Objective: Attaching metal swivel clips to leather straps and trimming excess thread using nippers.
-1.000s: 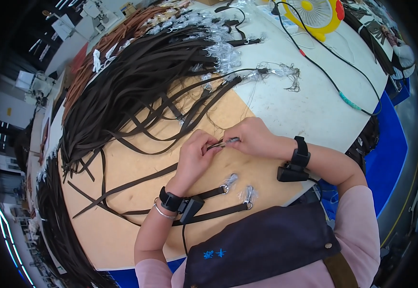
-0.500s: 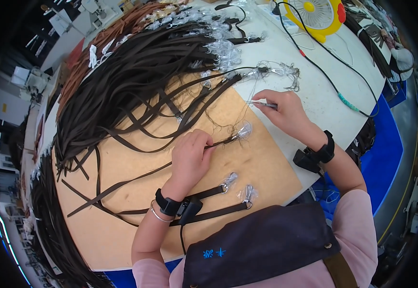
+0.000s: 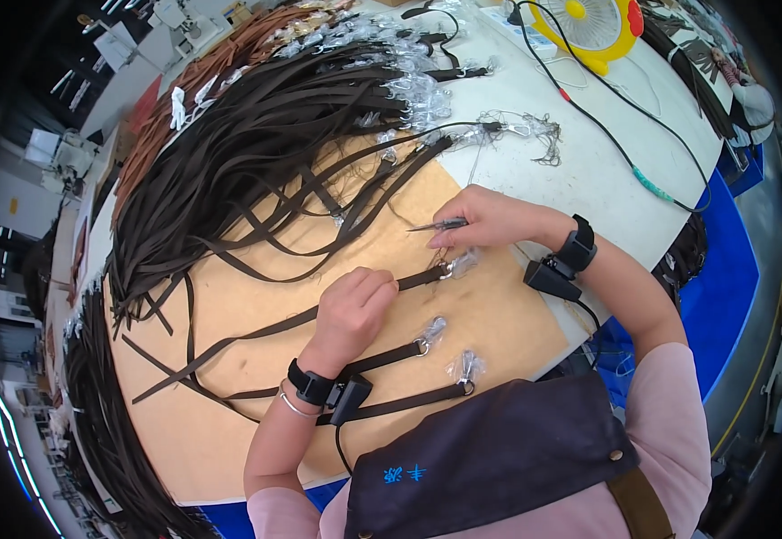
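My left hand (image 3: 351,310) is closed on a dark brown strap (image 3: 421,278), pinning it low over the tan board. Past my fingers, the strap ends at a metal ring and a clasp wrapped in clear plastic (image 3: 465,263). My right hand (image 3: 496,218) grips a small pointed metal tool (image 3: 449,224) with a dark handle; whether it is snips or tweezers I cannot tell. Its tip points left, above the strap's end. Loose dark threads lie around there. Nearer me rest two similar straps, a middle one (image 3: 386,358) and a lower one (image 3: 418,397), both with plastic-wrapped clasps.
A large heap of dark straps (image 3: 229,162) covers the far left, with reddish-brown straps (image 3: 220,67) behind. A thread clump (image 3: 544,139) lies on the white table (image 3: 588,171). At the far right stand a yellow fan (image 3: 593,63) and its black cable (image 3: 620,148).
My right hand has come left and nearer with the tool, to just above the strap's end. My left hand has shifted slightly nearer, and the strap now lies with its flat side showing.
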Demonstrator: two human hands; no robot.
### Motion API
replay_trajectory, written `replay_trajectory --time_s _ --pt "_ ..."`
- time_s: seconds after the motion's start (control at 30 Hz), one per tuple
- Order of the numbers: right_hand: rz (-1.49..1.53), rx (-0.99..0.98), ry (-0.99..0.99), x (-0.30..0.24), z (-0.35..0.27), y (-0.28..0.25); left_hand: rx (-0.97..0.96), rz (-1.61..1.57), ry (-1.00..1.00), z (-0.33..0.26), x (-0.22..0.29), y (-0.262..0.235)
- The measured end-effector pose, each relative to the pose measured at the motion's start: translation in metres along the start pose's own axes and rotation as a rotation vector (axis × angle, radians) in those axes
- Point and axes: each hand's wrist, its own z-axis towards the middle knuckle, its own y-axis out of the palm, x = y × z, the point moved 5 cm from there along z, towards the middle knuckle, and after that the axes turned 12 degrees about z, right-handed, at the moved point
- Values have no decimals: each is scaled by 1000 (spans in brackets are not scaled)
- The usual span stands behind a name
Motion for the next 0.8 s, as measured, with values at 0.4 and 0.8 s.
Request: replay_trajectory --time_s 0.4,0.8 --pt "-8 133 -104 -8 7 -6 -146 -195 -472 22 -6 12" --pt "-527 688 -144 -20 -16 -39 -237 -517 -713 18 -3 63"
